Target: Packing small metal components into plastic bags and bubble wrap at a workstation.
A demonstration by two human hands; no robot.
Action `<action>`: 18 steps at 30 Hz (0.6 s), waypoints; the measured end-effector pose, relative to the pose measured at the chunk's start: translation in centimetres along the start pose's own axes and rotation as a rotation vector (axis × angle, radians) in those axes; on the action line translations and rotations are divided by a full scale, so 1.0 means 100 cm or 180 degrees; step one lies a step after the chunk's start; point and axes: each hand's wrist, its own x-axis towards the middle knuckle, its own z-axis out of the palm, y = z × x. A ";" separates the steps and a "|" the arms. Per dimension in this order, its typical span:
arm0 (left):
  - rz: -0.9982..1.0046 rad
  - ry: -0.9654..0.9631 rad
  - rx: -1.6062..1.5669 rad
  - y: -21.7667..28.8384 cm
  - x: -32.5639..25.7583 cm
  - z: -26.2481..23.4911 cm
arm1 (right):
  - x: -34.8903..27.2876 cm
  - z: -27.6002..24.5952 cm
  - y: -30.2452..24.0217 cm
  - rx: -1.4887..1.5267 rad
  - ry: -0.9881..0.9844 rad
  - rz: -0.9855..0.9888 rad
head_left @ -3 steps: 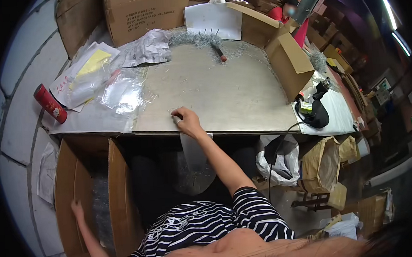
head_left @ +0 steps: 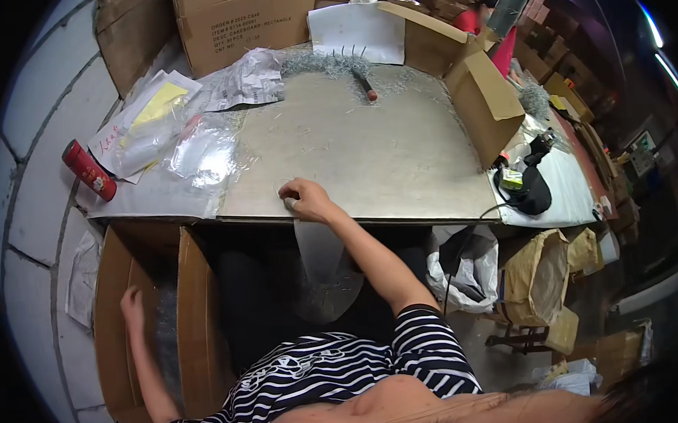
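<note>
Hanging below the right hand (head_left: 306, 201), a translucent sheet (head_left: 319, 252) tapers downward.

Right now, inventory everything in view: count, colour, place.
Tabletop: one, grey, centre
Canister: one, red, table left
Papers: several, white, yellow, table left
Clear plastic: uncounted, colourless, beside papers
Handled tool: one, dark, reddish end, far side
Shreds: heap, silvery, around tool
Upright sheet: one, white, table back
Large carton: one, brown, back left
Opened carton: one, brown, table right
Unclear item: one, black, right end
Open bag: one, white, below table right
Paper bags: two, brown, right of it
Deep carton: one, brown, lower left
Translucent sheet: one, whitish, below front edge
Co-worker: one, red top, background
Shirt: one, black-and-white striped, lower middle
Left hand: one, bare, over deep carton
Right hand: one, bare, at tabletop's front edge
</note>
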 end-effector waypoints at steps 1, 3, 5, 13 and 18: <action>0.0316 -0.0062 -0.0297 0.094 0.012 0.016 | 0.012 -0.020 0.003 0.0263 -0.0401 -0.0097; 0.1008 -0.0287 -0.0329 0.214 0.045 0.053 | 0.048 -0.040 0.008 0.0514 -0.1089 -0.0339; 0.1519 -0.0441 -0.0264 0.287 0.057 0.082 | 0.058 -0.064 0.009 0.0399 -0.1108 -0.0520; 0.1922 -0.0619 0.1344 0.489 0.356 0.214 | 0.184 -0.232 0.151 -0.1577 0.1524 0.0775; 0.1183 0.0083 0.1084 0.481 0.526 0.329 | 0.278 -0.228 0.212 -0.1991 0.1515 0.1236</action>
